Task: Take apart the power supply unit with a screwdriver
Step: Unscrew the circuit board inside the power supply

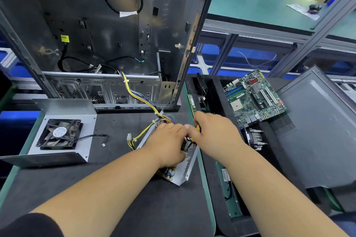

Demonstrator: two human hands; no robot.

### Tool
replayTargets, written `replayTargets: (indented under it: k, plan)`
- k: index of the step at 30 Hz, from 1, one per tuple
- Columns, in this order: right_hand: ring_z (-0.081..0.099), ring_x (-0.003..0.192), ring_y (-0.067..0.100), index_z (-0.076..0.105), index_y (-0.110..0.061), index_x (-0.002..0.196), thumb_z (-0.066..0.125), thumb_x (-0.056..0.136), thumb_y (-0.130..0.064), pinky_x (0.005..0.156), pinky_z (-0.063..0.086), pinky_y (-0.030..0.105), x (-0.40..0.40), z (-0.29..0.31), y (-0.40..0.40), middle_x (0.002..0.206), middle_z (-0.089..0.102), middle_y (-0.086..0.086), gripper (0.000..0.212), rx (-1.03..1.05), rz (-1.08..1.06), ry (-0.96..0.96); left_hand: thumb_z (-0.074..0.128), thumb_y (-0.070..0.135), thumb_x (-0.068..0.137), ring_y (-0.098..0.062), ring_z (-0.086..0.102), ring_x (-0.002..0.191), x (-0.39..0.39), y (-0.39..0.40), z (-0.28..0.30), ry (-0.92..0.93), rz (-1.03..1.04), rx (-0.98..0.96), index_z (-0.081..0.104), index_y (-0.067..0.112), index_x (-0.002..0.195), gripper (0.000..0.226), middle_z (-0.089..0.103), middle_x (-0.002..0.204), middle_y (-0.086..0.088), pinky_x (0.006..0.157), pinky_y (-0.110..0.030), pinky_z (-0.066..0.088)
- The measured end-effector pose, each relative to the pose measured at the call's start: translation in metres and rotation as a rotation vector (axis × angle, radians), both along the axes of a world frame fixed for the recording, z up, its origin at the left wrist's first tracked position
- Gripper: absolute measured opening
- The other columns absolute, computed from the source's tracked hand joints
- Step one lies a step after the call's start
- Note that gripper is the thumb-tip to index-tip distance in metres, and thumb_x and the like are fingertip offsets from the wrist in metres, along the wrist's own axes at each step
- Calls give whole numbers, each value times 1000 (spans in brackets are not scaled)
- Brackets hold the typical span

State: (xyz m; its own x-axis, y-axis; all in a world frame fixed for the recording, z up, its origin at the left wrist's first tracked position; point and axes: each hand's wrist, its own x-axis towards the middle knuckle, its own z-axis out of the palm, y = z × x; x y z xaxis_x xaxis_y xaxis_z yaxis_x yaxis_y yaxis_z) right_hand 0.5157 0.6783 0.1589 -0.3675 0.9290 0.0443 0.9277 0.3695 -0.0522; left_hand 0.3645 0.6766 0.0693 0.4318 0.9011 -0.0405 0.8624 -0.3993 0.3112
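Forearms, both: left hand [169,140] is curled on PSU [179,167]; right hand [210,131] grips screwdriver [197,128], best kept square to screw.

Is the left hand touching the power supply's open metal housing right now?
Touching. The head view shows the left hand resting on top of the power supply housing, fingers curled down over its internals, with no gap visible between them.

One wide-angle view only, from the person's head, facing forward and steeply down over both forearms; the dark work mat [123,194] lies close below; the open computer case [107,31] stands just beyond; shelving [256,5] fills the far background; edges bend outward.
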Motion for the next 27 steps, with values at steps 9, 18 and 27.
replayTargets:
  k: [9,18,27]
  plan:
    - [49,88,23,48,-19,102,60,90,-26,67,33,32,0,3,6,99,53,0,19,-161,-56,174,62,50,79,-19,45,112,1,0,3,-4,-3,10,45,28,121,50,49,118,7,100,-34,26]
    - [56,84,24,56,-19,98,46,99,-48,63,33,33,1,5,5,89,59,-1,30,-53,-48,21,62,50,78,-19,44,112,0,-1,1,-10,0,12,43,26,127,57,48,118,7,101,-34,26]
    - [50,84,22,58,-20,96,60,83,-29,66,35,31,0,8,2,96,49,-1,16,-134,21,129,62,51,79,-20,45,115,0,0,1,-12,-6,5,45,29,127,55,49,123,7,103,-36,27]
